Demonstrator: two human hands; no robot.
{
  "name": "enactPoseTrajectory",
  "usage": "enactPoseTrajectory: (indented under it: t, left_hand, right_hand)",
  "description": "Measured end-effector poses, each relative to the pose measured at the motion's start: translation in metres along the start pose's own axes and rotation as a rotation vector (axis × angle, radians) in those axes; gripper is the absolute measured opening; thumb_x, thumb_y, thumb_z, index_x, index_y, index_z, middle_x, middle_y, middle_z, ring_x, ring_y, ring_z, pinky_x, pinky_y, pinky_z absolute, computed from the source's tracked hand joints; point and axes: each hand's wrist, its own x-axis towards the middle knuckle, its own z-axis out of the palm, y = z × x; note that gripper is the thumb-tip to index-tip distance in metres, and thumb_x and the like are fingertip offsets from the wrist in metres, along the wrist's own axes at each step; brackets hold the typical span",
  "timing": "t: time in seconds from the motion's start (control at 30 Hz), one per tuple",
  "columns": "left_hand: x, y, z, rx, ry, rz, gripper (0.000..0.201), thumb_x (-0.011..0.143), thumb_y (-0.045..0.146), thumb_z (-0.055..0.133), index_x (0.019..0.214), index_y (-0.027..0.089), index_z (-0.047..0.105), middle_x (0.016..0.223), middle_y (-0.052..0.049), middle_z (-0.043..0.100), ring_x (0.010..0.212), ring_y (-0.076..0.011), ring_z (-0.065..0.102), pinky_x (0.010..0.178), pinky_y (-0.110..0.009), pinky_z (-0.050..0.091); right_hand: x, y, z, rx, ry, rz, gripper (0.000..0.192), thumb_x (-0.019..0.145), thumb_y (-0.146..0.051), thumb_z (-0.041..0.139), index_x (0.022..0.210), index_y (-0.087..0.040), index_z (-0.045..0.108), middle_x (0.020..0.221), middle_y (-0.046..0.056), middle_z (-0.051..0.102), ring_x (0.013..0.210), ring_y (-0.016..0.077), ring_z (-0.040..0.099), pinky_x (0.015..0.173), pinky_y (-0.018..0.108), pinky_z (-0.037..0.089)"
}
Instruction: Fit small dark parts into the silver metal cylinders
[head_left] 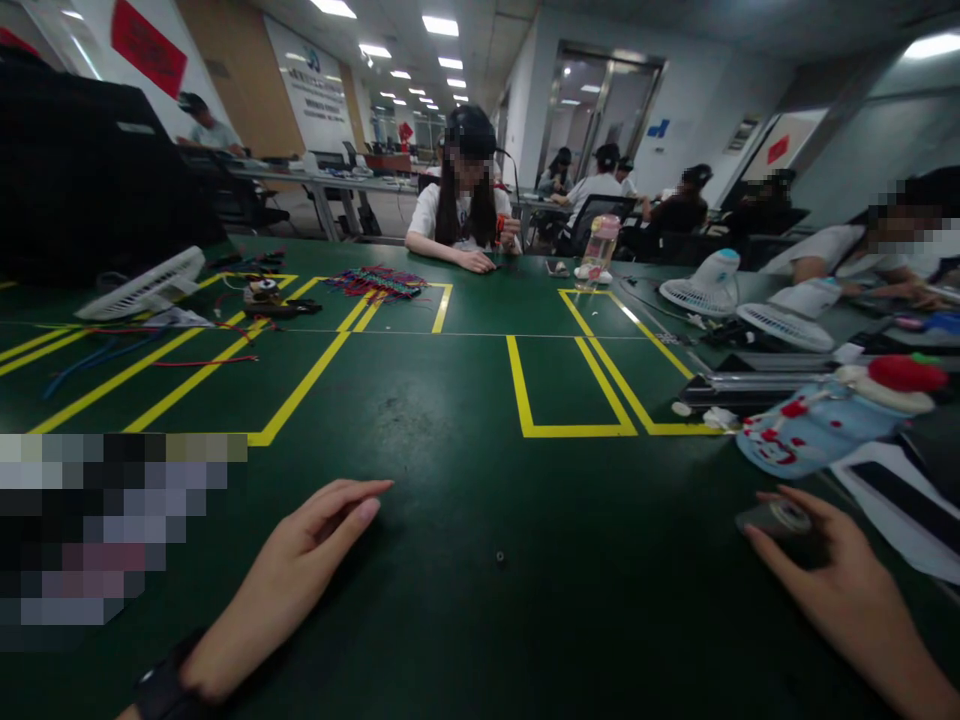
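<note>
While both hands rest on the green table (465,640), right hand (832,580) curls over a small dark round part (780,521), fingertips touching it, at 3 o'clock. Left hand (300,570) lies flat, fingers together, holding nothing, at 9. Tiny screw (500,556) sits between them, apart from both. Blue pouch (817,425) just beyond the part at 2; desk fans (712,285) farther; clear bottle (600,250) at 12; wire bundle (379,282) at 11.
</note>
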Motion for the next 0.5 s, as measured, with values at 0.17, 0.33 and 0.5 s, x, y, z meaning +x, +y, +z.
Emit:
enactPoseTrajectory:
  t: [0.17, 0.33, 0.5]
  left_hand:
    - [-0.001, 0.004, 0.000, 0.007, -0.014, -0.008, 0.030, 0.090, 0.045, 0.048, 0.114, 0.032, 0.060, 0.116, -0.001, 0.062, 0.108, -0.0233, 0.057, 0.090, -0.037, 0.046]
    - [-0.005, 0.006, 0.001, 0.020, -0.016, 0.019, 0.029, 0.091, 0.043, 0.048, 0.114, 0.031, 0.060, 0.114, -0.001, 0.062, 0.106, -0.0222, 0.058, 0.092, -0.035, 0.045]
    - [-0.005, 0.007, 0.001, 0.029, -0.009, 0.037, 0.029, 0.091, 0.043, 0.048, 0.113, 0.029, 0.061, 0.113, -0.002, 0.062, 0.105, -0.0221, 0.058, 0.091, -0.034, 0.046]
  right_hand:
    - [-0.013, -0.110, 0.007, -0.002, 0.100, -0.452, 0.063, 0.071, -0.047, 0.064, 0.128, -0.029, 0.045, 0.133, 0.011, 0.045, 0.122, 0.0339, 0.041, 0.099, 0.054, 0.030]
    - [-0.036, -0.228, 0.033, 0.219, -0.324, -0.741, 0.036, 0.076, -0.042, 0.062, 0.112, -0.037, 0.061, 0.130, 0.002, 0.047, 0.114, 0.0286, 0.042, 0.089, 0.049, 0.037]
    - [-0.026, -0.242, 0.029, 0.179, -0.355, -0.756, 0.017, 0.084, -0.035, 0.053, 0.094, -0.036, 0.067, 0.121, -0.001, 0.054, 0.110, 0.0262, 0.044, 0.087, 0.046, 0.036]
